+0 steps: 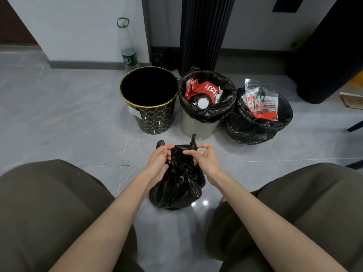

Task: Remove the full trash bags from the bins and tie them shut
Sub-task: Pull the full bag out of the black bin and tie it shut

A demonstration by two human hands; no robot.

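A full black trash bag [176, 185] stands on the grey floor between my knees. My left hand [159, 161] grips the gathered plastic at the bag's left top, where one black end sticks up. My right hand [204, 160] pinches the other twisted end, which points upward. Behind stand three bins: a black bin with gold pattern [155, 118] with nothing inside, a grey bin [198, 126] lined with a black bag [225, 103] holding red packaging and a bottle, and a third bin covered by a black bag [247, 126] with plastic wrappers.
A tall clear bottle [128, 48] stands against the white wall behind the bins. A dark ribbed column [204, 32] rises behind the grey bin. A dark cabinet [330, 55] is at the right. A small black bag [163, 59] lies by the wall.
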